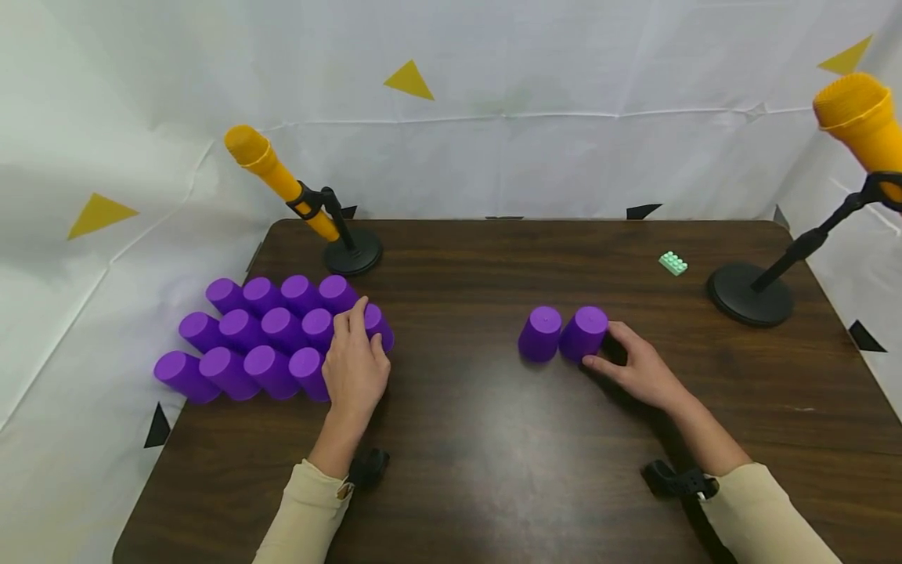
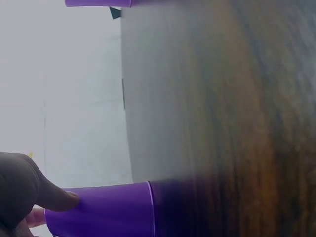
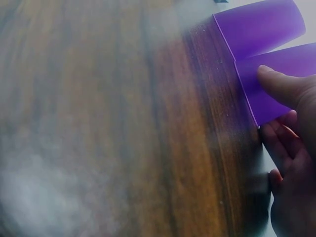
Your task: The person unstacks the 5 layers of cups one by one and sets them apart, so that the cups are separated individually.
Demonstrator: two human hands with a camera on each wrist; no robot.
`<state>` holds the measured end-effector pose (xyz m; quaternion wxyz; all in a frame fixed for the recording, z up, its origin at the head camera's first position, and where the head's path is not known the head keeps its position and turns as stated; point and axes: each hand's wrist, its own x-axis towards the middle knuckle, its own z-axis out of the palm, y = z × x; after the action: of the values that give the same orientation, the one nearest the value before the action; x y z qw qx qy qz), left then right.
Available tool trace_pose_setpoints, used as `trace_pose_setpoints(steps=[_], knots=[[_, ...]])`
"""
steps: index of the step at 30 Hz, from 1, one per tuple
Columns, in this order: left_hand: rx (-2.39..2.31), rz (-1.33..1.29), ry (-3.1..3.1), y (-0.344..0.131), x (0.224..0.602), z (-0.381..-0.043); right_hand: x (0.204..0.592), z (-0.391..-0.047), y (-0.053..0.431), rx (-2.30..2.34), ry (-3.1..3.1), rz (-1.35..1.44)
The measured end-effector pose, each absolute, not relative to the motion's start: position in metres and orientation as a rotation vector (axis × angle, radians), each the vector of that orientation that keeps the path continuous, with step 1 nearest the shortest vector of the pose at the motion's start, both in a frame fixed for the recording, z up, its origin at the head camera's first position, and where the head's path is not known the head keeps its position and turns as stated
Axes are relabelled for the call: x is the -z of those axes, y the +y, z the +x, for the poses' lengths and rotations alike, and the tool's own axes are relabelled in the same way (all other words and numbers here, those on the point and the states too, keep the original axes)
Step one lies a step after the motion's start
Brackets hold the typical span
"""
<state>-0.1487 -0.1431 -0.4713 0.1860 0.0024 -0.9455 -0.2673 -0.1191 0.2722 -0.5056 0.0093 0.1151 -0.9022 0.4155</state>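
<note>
My left hand (image 1: 355, 364) grips a purple cup (image 1: 380, 327) at the right end of the middle row of a block of upside-down cups. In the left wrist view the thumb (image 2: 61, 198) lies along that cup's side, with a fingertip showing beyond its base. Several more purple cups (image 1: 227, 373) stand in three rows to the left of this hand. Toward the table's right half, my right hand (image 1: 644, 372) holds another upside-down purple cup (image 1: 585, 333) between thumb and fingers. A second cup (image 1: 540, 334) stands beside it on the left, their rims meeting in the right wrist view.
A yellow microphone (image 1: 264, 160) on a black stand (image 1: 354, 251) is behind the cup rows. Another yellow microphone (image 1: 860, 117) on a stand (image 1: 750, 294) rises at the right. A small mint-green toy brick (image 1: 672, 263) lies near the back of the dark wooden table (image 1: 479, 470).
</note>
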Motion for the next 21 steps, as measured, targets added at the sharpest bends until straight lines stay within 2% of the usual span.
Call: trace_pose_setpoints(steps=[12, 21], knots=[[0.775, 0.038, -2.644, -0.149, 0.475, -0.149, 0.507, -0.120, 0.271, -1.275, -2.780, 0.392], [0.736, -0.048, -2.583, -0.142, 0.446, -0.140, 0.506, -0.121, 0.271, -1.281, -2.779, 0.399]])
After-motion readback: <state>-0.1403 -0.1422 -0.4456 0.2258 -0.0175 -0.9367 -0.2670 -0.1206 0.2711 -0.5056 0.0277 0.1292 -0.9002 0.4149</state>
